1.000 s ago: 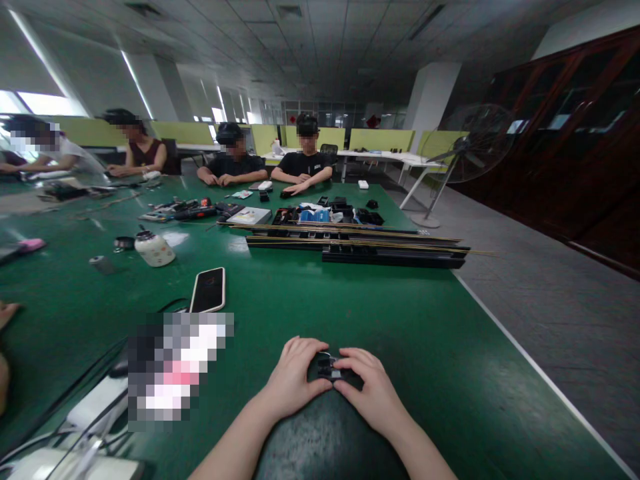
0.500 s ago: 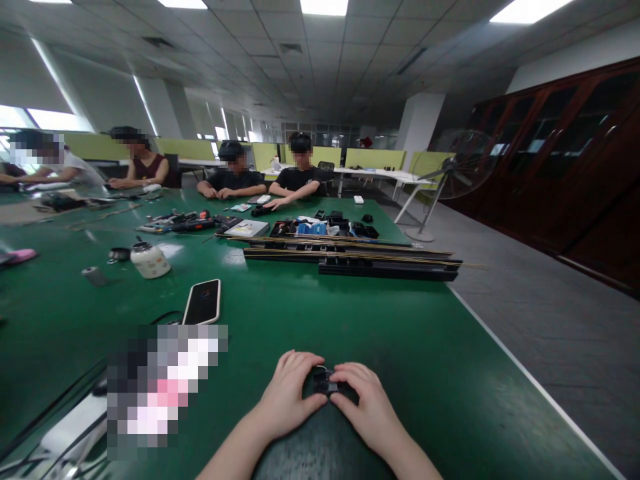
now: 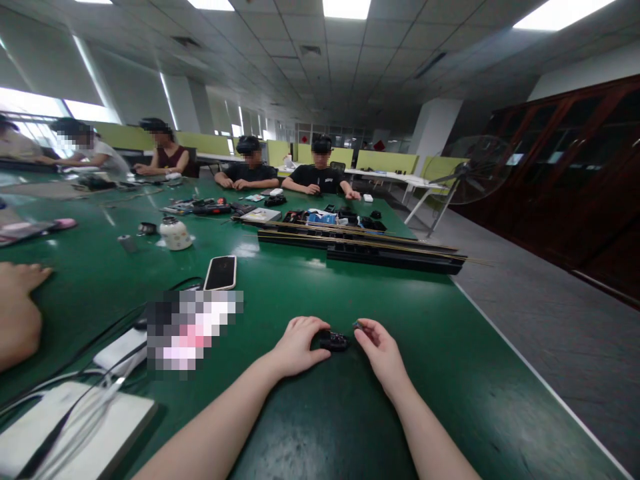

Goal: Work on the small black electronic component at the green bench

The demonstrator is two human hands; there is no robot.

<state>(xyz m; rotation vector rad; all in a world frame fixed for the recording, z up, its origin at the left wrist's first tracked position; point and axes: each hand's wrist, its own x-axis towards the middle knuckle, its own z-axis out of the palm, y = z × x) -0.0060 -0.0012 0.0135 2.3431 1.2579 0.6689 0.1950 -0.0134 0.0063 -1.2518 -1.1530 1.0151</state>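
A small black rounded device lies on the green table in front of me. My left hand grips it at its left end, thumb at the near side and fingers at the far side. Just to the right, apart from the device, my right hand pinches a tiny dark piece between thumb and fingertips. That piece is too small to name.
Left of my hands are a phone, a white power strip, cables and a white box. Long black rails with thin rods lie ahead. A floral jar stands further left. Another person's hand rests at the left edge.
My right hand has moved off the black device to the right, now with a tiny piece in its fingertips. My left hand stays at the device. Another person's hand has appeared at left.
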